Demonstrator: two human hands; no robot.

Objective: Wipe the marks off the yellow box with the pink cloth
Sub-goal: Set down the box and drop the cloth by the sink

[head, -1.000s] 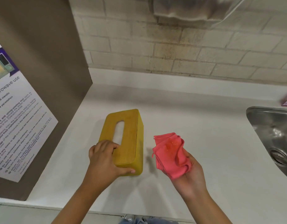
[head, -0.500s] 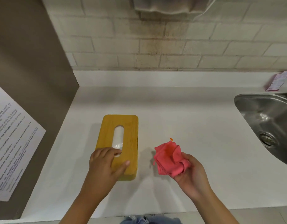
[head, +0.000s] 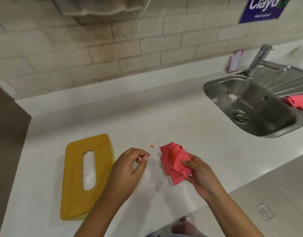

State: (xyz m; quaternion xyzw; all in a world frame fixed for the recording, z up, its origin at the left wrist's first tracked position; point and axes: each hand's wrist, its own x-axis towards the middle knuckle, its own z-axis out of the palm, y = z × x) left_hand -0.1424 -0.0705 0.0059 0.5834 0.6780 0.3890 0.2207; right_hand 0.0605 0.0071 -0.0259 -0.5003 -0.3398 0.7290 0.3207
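Observation:
The yellow box (head: 73,199), a tissue box with a white slot in its lid, lies flat on the white counter (head: 164,120) at lower left. My left hand (head: 128,170) hovers just right of the box, off it, fingers curled with thumb and forefinger pinched near a tiny white speck. My right hand (head: 200,175) grips the crumpled pink cloth (head: 174,163) above the counter, to the right of the left hand. A small orange mark (head: 152,146) sits on the counter between the hands.
A steel sink (head: 260,106) with a tap (head: 260,57) sits at the right; another pink cloth (head: 299,101) lies on its drainer. A tiled wall runs along the back and a brown panel (head: 9,134) stands at the left. The counter's front edge is near my body.
My left hand has come off the box and moved right toward the cloth. The view has swung right, bringing the whole sink into view.

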